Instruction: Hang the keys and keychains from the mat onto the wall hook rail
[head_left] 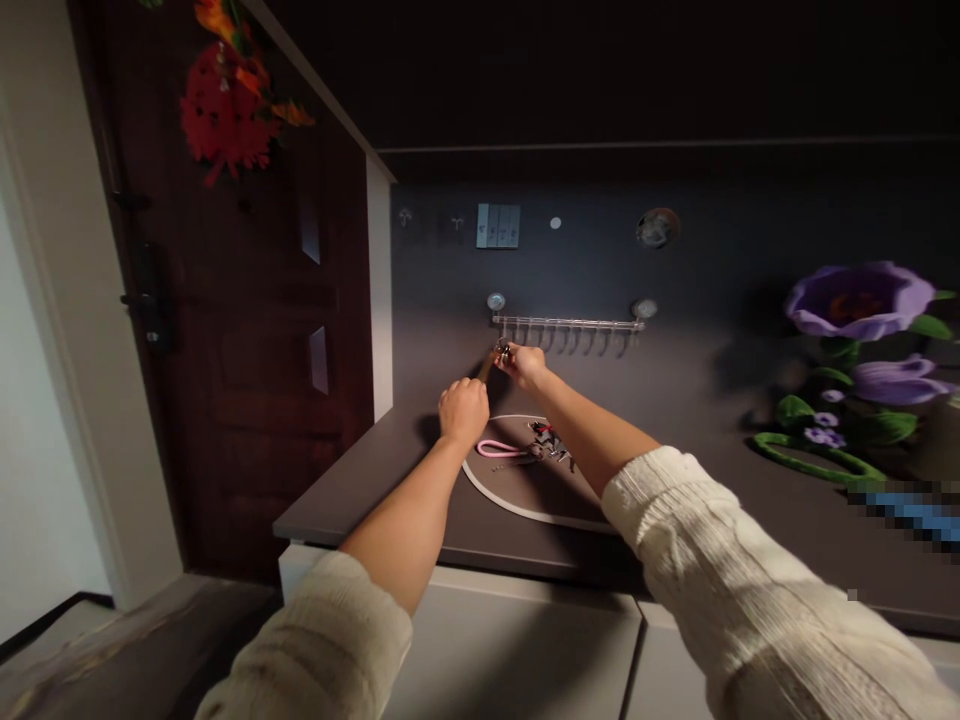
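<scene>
My left hand (pixel 463 412) is closed around the lower end of a brown strap (pixel 486 370) that slants up toward the wall. My right hand (pixel 526 366) pinches a small dark metal piece, perhaps a ring or keys (pixel 503 352), at the strap's top end; its exact shape is too small to tell. Both hands are just below the left end of a clear hook rail (pixel 577 324) on the wall. Beneath them, a bunch of keys (pixel 553 445) with a pink strap loop (pixel 501 450) lies on a round white-rimmed tray (pixel 510 507).
The tray stands on a dark counter (pixel 360 490) above white cabinet doors (pixel 525 640). Purple artificial flowers (pixel 859 305) with green leaves are at the right. A wall switch panel (pixel 498 227) sits above the rail. To the left is a dark red door (pixel 247 400).
</scene>
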